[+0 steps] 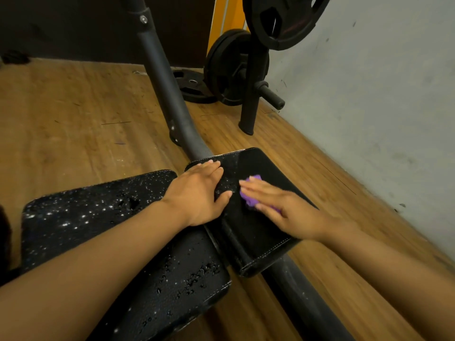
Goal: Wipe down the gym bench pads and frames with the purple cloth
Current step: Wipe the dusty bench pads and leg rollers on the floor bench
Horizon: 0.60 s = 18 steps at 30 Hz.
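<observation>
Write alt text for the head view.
A right hand presses a purple cloth flat onto a small black bench pad while the left hand rests on its edge. Beside it, a larger pad is speckled with droplets.

i count two bench pads, the larger pad [103,217] and the smaller pad [258,225]; one purple cloth [248,199]; two hands, left [197,193] and right [288,210]; three weight plates [283,18] [229,67] [194,87]; one frame tube [170,94].
</observation>
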{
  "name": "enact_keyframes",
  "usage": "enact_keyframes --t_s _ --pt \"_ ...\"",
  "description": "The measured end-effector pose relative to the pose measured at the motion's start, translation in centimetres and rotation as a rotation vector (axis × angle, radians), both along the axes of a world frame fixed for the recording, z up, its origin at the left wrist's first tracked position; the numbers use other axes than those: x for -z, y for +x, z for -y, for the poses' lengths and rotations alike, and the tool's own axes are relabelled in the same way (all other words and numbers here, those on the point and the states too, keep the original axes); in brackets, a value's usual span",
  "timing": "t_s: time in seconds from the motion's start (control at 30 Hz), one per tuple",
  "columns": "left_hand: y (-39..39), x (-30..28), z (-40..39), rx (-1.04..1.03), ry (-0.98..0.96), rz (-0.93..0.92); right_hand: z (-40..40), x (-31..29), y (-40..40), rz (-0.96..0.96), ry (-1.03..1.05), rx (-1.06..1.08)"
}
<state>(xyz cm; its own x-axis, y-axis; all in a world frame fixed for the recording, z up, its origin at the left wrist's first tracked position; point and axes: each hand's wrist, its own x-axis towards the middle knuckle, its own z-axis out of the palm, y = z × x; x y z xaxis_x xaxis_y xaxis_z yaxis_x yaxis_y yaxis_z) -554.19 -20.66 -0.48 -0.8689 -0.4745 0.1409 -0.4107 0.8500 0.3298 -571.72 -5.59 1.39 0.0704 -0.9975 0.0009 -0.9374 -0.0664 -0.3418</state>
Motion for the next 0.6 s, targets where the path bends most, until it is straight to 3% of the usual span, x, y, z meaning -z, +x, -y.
enact_keyframes --t_s 0.27,0.5,0.6 --pt "0.2 0.1 -0.2 0.016 -0.015 -0.002 12.5 1.1 -2.0 -0.04 -0.084 0.422" --pt "0.4 0.1 -0.1 0.021 -0.01 0.012 3.1 0.6 -0.3 -0.041 -0.088 0.115" --pt "0.3 -0.1 -0.1 0.023 0.0 0.019 0.7 0.0 -2.3 -0.064 -0.038 0.133"
